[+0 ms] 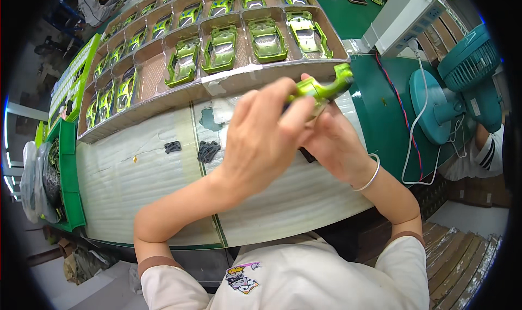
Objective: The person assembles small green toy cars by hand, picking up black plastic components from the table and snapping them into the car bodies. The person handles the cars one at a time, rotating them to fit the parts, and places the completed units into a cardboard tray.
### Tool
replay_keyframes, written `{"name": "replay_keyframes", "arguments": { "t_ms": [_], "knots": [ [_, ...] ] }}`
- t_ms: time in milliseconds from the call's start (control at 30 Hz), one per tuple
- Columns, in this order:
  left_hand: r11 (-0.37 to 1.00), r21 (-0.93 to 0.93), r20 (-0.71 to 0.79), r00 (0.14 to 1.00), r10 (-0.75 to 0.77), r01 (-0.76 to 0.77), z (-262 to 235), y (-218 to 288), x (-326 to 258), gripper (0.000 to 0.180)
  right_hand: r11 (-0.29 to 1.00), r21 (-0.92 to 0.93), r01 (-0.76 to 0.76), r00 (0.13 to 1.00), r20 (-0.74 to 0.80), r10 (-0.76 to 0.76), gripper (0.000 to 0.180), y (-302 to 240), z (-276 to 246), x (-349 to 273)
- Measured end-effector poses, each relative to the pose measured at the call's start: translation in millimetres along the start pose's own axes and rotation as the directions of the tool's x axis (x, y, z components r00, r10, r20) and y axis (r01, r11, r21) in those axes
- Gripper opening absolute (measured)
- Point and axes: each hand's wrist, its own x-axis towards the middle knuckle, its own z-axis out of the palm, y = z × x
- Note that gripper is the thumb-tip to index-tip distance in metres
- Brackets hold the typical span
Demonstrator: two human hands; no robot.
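Several black parts [208,151] lie loose on pale mat [136,201]; low sweep could scatter them. Left hand [266,128]: fingers curled at green car shell [329,90], pinch blurred, cannot tell. Shell, raised near tray wall [152,103], could slip if grip loosens. Right hand [336,141] just below, finger closure unclear.

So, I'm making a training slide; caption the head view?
Left hand and right hand hold a green toy-car body near a compartmented cardboard tray of similar bodies.
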Motion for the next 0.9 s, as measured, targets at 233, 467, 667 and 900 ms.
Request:
{"name": "replay_keyframes", "arguments": {
  "t_ms": [233,467,667,900],
  "knots": [
    [0.921,-0.32,0.008,0.973,-0.23,0.22,2,-13,8,0.036,0.955,-0.038,0.295,0.936,-0.188,-0.296,0.042,-30,-14,15],
    [0.98,-0.187,0.234,0.972,-0.022,0.067,38,-39,-5,0.02,0.806,-0.259,0.533,0.812,-0.11,-0.573,0.056,-39,-34,21],
    [0.996,-0.02,0.493,0.867,-0.069,0.091,19,-33,-7,0.011,0.645,-0.472,0.601,0.771,0.13,-0.624,0.078,-32,-28,23],
    [0.965,-0.209,0.361,0.904,0.228,-0.16,12,-51,3,0.019,0.617,-0.538,0.574,0.785,0.146,-0.602,0.08,-25,-31,27]
  ]
}}
